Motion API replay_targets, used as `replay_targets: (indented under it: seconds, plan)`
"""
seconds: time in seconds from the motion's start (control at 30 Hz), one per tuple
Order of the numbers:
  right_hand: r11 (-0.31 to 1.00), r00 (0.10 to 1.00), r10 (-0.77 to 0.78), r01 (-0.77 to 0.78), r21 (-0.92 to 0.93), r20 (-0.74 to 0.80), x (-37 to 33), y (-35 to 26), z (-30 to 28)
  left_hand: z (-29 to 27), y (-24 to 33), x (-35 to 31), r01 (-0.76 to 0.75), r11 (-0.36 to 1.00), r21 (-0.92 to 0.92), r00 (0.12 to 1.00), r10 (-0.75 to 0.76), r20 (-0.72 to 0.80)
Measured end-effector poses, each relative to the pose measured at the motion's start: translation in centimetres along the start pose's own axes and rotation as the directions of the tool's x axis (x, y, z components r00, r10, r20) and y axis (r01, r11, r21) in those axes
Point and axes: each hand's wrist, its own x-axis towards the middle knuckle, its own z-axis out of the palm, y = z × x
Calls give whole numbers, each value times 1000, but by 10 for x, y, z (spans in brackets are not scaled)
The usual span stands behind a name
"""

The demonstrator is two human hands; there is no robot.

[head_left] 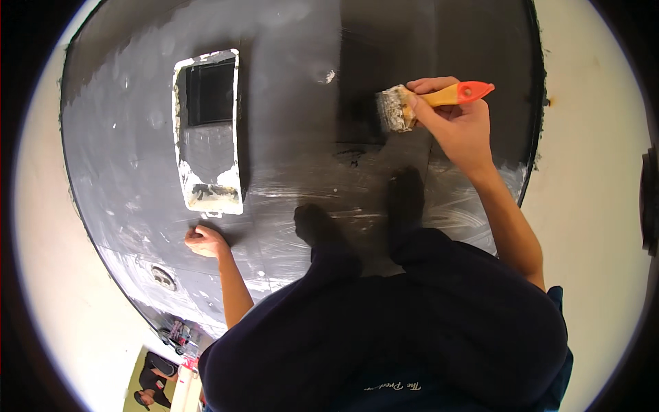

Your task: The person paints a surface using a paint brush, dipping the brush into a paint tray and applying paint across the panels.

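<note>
My right hand (456, 127) grips a paintbrush (443, 96) with a yellow handle and an orange-red end. The brush's ferrule is caked with pale dried paint, and its dark, slightly blurred bristles meet the dark grey floor (288, 82). Around the bristles the floor looks blacker, with a straight left edge to that patch. On the left lies a white-rimmed paint tray (239, 158) with black liquid in its far end and paint-smeared walls. My left hand (207, 242) is closed with fingers curled, just below the tray's near end, and nothing shows in it.
My dark-clad feet (405, 196) rest on the floor between tray and brush. A round floor drain (163, 278) sits at lower left. Pale walls (583, 137) border both sides. Beyond a doorway at lower left, a person (156, 381) in dark clothes appears near assorted items.
</note>
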Motion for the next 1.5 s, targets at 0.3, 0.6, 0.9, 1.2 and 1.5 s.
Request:
replay_targets:
  seconds: [0.3, 0.6, 0.9, 1.2, 1.5]
  plan:
    - [999, 990, 16, -22, -40, -138, -59, 37, 29, 2, 6, -3, -33, 998, 45, 999, 34, -29]
    - [998, 988, -51, 55, -24, 145, -68, 40, 54, -39, -8, 19, 127, 949, -290, 992, -127, 20]
    - [993, 983, -47, 27, 114, 176, -73, 49, 66, -163, 308, -37, -315, 406, -858, 277, 904, 326]
    - [998, 938, -4, 23, -52, 347, -66, 30, 22, -117, 369, -90, -337, 175, -925, 170, 978, 123]
    - [941, 935, 298, -254, -224, 193, -125, 88, -71, -119, 394, -64, -457, 118, -882, 176, 984, 40]
